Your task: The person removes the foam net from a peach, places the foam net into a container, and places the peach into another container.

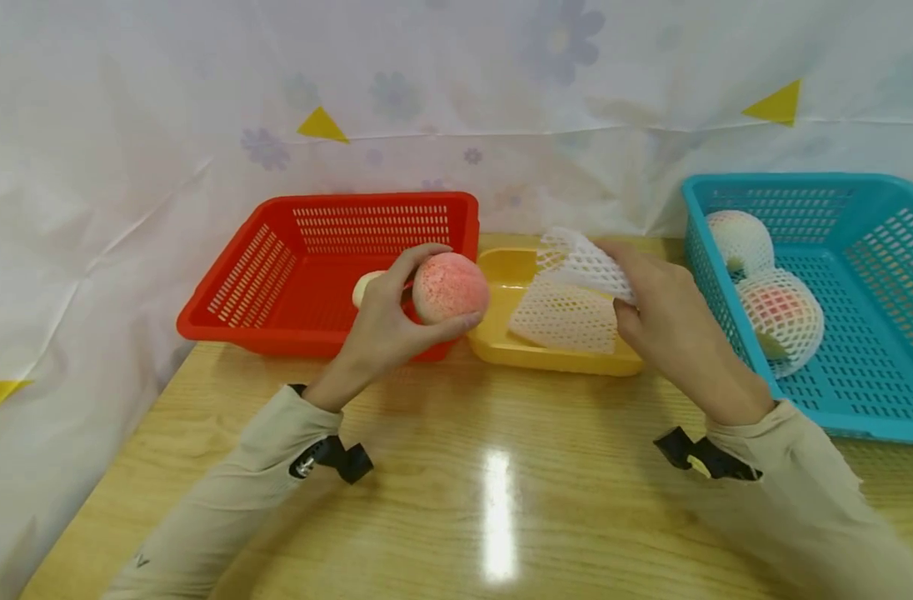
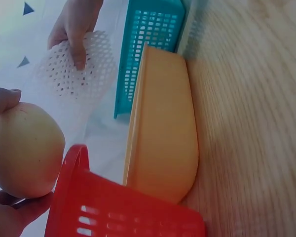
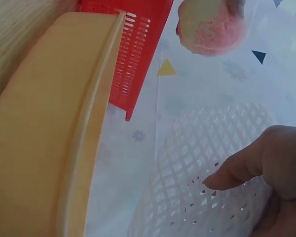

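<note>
In the head view my left hand [image 1: 385, 321] grips a round pink peach [image 1: 452, 288] above the right end of the red basket; its paler yellowish side [image 2: 27, 150] shows in the left wrist view. My right hand [image 1: 670, 321] pinches a white foam fruit net [image 1: 584, 265] over the yellow tub, thumb pressed on the mesh [image 3: 207, 173] in the right wrist view. The net hangs apart from the peach, with no fruit visible in it. More netting [image 1: 565, 317] lies below in the tub; whether it is a separate piece is hard to tell.
The red basket [image 1: 224, 321] on the left holds a pale round fruit [image 1: 362, 287], half hidden by my left hand. The yellow tub [image 1: 554, 360] stands in the middle. At right, a blue basket [image 1: 876, 429] contains two netted peaches [image 1: 780, 321]. Behind hangs a flowered sheet [image 1: 456, 100].
</note>
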The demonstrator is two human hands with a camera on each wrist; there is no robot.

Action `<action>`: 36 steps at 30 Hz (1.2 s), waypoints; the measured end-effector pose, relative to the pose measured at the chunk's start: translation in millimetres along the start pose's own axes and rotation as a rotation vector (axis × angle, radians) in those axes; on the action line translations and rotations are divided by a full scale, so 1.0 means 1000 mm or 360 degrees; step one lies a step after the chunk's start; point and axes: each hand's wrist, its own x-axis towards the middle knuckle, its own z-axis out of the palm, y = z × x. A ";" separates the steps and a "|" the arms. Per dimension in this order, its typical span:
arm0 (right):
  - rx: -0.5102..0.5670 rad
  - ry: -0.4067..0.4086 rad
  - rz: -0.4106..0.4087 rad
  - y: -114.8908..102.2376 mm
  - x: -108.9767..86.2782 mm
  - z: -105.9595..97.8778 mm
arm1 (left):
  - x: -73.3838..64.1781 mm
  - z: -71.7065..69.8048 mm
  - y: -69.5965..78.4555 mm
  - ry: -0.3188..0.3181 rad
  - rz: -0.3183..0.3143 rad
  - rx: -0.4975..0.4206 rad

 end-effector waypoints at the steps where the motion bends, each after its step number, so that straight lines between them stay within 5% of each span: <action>1: -0.0003 0.0023 0.0020 0.002 0.001 0.002 | 0.000 -0.001 -0.001 0.0008 -0.0010 0.0005; 13: -0.0066 -0.0064 0.0052 0.019 0.020 0.044 | 0.005 -0.019 -0.026 0.0123 -0.0176 0.0184; 24: -0.0255 -0.0140 -0.0031 0.033 0.025 0.063 | 0.007 -0.033 -0.034 -0.0042 -0.0493 0.0402; 31: 0.0183 -0.0375 0.0310 0.038 0.024 0.074 | 0.014 -0.027 -0.033 -0.0139 -0.0557 0.0549; 36: 0.0244 -0.0633 0.0351 0.043 0.022 0.073 | 0.017 -0.024 -0.033 -0.0274 -0.0561 0.0719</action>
